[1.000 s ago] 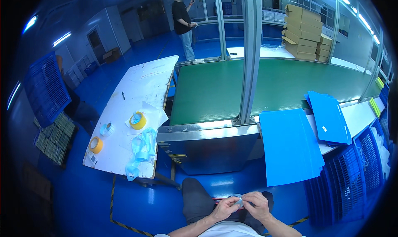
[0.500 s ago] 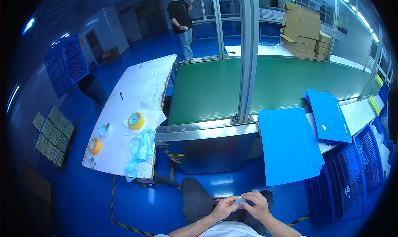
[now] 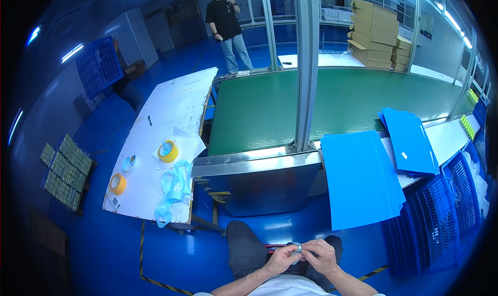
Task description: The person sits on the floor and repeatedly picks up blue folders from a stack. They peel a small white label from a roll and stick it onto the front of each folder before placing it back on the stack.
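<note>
Showing less surface than a moment ago, a small pale-blue piece (image 3: 298,248) is pinched between left hand (image 3: 282,260) and right hand (image 3: 320,255), right of the white bench (image 3: 176,101); handling seems unfinished.

No text, label, number or sign can be read here.

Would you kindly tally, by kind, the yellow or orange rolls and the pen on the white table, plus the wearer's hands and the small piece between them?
Rolls: 2 (yellow roll, orange roll)
Black pen: 1
Hands: 2 (left hand, right hand)
Small pale-blue piece: 1
Total: 6
</note>
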The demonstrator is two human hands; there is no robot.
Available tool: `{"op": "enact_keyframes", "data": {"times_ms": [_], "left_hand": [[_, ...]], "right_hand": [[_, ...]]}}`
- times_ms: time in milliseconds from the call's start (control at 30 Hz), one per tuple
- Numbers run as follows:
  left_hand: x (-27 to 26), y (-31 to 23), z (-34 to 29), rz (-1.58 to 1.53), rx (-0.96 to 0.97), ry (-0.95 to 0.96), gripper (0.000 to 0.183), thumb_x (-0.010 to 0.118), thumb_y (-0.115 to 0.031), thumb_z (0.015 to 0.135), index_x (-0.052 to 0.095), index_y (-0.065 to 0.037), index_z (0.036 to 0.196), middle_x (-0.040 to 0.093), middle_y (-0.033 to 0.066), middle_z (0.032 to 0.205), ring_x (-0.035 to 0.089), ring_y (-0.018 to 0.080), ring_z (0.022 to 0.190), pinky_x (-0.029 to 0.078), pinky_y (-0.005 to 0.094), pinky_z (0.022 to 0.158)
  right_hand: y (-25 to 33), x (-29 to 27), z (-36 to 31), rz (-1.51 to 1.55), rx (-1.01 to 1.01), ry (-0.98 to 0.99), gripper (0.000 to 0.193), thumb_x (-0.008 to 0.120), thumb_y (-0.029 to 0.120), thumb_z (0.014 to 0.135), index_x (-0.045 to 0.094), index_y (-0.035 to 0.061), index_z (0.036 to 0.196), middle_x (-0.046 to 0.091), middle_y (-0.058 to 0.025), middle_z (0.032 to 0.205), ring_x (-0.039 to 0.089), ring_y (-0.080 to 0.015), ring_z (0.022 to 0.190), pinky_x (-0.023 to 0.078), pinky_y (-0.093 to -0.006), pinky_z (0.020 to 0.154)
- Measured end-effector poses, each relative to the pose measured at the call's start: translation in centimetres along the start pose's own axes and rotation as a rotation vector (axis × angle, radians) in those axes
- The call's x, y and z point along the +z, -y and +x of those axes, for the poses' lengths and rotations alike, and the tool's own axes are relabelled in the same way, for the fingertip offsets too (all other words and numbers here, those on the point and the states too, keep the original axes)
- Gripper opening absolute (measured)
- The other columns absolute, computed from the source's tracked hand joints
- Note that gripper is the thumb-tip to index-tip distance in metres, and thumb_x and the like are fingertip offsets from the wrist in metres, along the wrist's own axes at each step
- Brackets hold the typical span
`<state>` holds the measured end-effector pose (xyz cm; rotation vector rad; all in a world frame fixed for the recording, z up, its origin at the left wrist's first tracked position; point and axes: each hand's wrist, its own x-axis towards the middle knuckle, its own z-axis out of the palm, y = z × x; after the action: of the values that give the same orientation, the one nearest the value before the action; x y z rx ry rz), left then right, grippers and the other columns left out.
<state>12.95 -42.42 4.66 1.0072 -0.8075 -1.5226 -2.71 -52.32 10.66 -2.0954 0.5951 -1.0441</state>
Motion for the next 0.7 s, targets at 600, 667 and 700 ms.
{"op": "enact_keyframes", "data": {"times_ms": [600, 667, 700], "left_hand": [[1.2, -0.8, 0.1, -0.067, -0.051, -0.105, 0.023, 0.064, -0.008, 0.095, 0.066, 0.004, 0.114, 0.070, 0.0095, 0.101, 0.070, 0.0170, 0.089, 0.054, 0.0290, 0.080], [1.2, -0.9, 0.2, -0.052, -0.075, -0.143, 0.022, 0.064, -0.008, 0.095, 0.066, 0.004, 0.113, 0.070, 0.0097, 0.101, 0.070, 0.0171, 0.088, 0.055, 0.0290, 0.078], [1.2, -1.1, 0.2, -0.042, -0.087, -0.161, 0.022, 0.064, -0.009, 0.095, 0.066, 0.004, 0.113, 0.070, 0.0099, 0.101, 0.070, 0.0171, 0.088, 0.055, 0.0290, 0.078]], "right_hand": [[-4.5, -12.5, 9.0, -0.662, -0.116, -0.127, 0.009, 0.076, 0.009, 0.079, 0.074, 0.0091, 0.088, 0.072, -0.0053, 0.094, 0.068, -0.0244, 0.086, 0.052, -0.0351, 0.077], [-4.9, -11.8, 8.7, -0.702, -0.119, -0.080, 0.009, 0.076, 0.012, 0.080, 0.074, 0.0092, 0.088, 0.072, -0.0046, 0.097, 0.067, -0.0234, 0.092, 0.051, -0.0363, 0.081], [-5.1, -11.4, 8.3, -0.712, -0.114, -0.030, 0.010, 0.077, 0.013, 0.080, 0.074, 0.0089, 0.089, 0.072, -0.0044, 0.099, 0.066, -0.0229, 0.096, 0.050, -0.0373, 0.084]]}}
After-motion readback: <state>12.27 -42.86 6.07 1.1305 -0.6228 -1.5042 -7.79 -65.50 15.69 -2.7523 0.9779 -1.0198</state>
